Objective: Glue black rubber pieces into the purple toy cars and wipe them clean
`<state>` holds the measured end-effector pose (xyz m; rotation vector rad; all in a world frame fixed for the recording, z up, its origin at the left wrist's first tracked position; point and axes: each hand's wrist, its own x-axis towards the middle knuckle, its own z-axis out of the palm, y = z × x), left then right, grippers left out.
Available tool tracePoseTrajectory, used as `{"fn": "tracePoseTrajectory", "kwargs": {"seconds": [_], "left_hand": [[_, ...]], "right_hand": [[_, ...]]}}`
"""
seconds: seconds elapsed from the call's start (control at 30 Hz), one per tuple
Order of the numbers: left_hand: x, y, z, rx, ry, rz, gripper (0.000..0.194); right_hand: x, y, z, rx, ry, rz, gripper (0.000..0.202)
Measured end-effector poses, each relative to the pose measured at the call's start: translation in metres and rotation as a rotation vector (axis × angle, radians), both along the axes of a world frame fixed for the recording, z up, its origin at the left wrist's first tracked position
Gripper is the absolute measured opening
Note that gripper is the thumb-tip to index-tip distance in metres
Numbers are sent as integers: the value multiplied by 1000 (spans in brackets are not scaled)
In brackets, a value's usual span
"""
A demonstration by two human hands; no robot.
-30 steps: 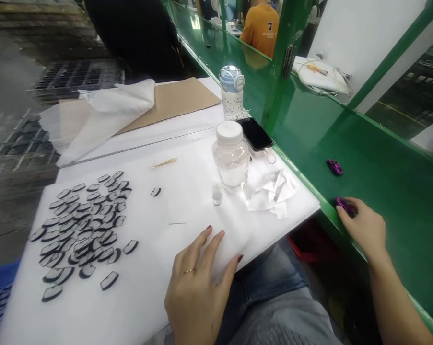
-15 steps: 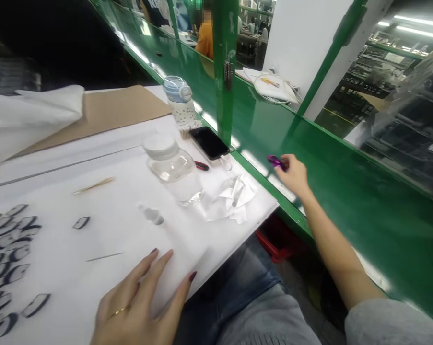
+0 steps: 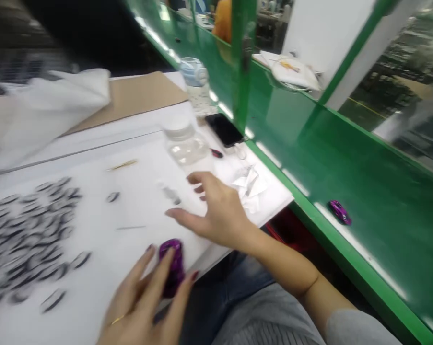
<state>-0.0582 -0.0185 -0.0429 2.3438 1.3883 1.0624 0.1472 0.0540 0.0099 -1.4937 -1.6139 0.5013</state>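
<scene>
My left hand rests at the near edge of the white table, its fingers on a shiny purple object lying there. Above the table, my right hand is apart from it, thumb and fingers spread with nothing between them, near a small clear piece. Another purple object lies on the green belt at the right. Many dark-edged rings cover the left of the table, and a single ring sits apart from them. A thin needle-like rod is left of my right hand.
Behind my right hand stand a clear jar and a blue-lidded bottle. A black phone, crumpled tissue and a red-black tool are near the green frame. Cardboard lies at the back.
My right hand has moved left from the belt to over the table and no longer holds a purple object. One purple object now lies under my left fingers, another on the belt. The view has shifted.
</scene>
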Motion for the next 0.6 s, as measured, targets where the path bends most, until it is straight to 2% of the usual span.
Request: {"fn": "tracePoseTrajectory", "kwargs": {"seconds": [0.03, 0.13, 0.23, 0.33, 0.43, 0.53, 0.6], "left_hand": [[5, -1, 8, 3, 87, -14, 55], [13, 5, 25, 16, 188, -140, 55], [15, 13, 32, 14, 165, -172, 50], [24, 17, 33, -17, 58, -115, 50], [38, 18, 32, -31, -56, -24, 46], [48, 19, 30, -37, -120, 28, 44], [50, 20, 31, -67, -159, 43, 44]], "right_hand": [[-1, 6, 2, -14, 25, 38, 56], [-1, 18, 6, -74, 67, 224, 20], [5, 21, 7, -90, 155, 291, 29], [12, 18, 9, -27, 339, 304, 26], [10, 20, 6, 12, 551, 409, 22], [2, 21, -1, -76, 522, 513, 24], [0, 15, 0, -95, 527, 520, 18]]}}
